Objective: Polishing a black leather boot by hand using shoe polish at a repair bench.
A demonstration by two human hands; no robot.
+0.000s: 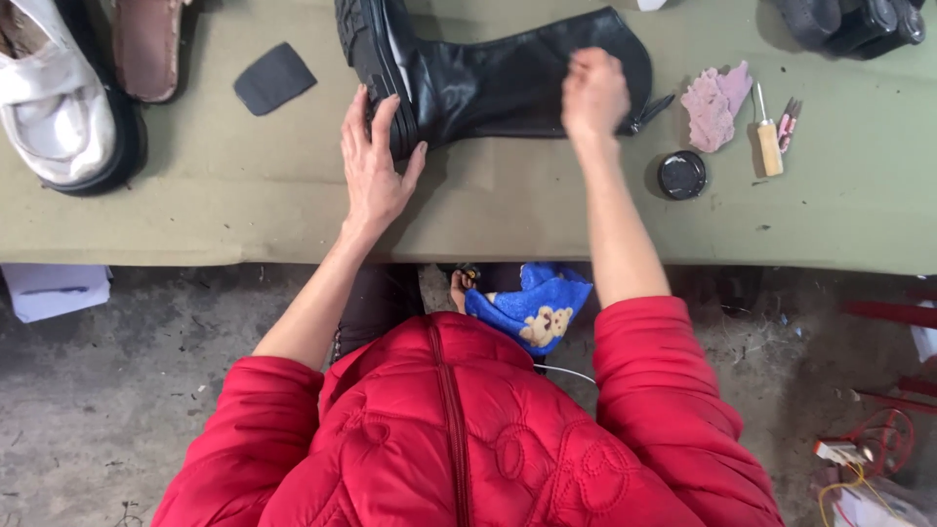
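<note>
Two hands work a tall black leather boot (508, 83): left hand (376, 161), fingers spread, steadies its sole while right hand (593, 93), fingers bunched together, rubs the shaft.

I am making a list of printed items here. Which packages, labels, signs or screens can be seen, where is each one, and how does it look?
Small round tin: on the green table right of the black boot, black, lid shut.
White flat box or paper: on the floor at far left, rectangular, partly under the table edge.
No signs or screens show.
</note>
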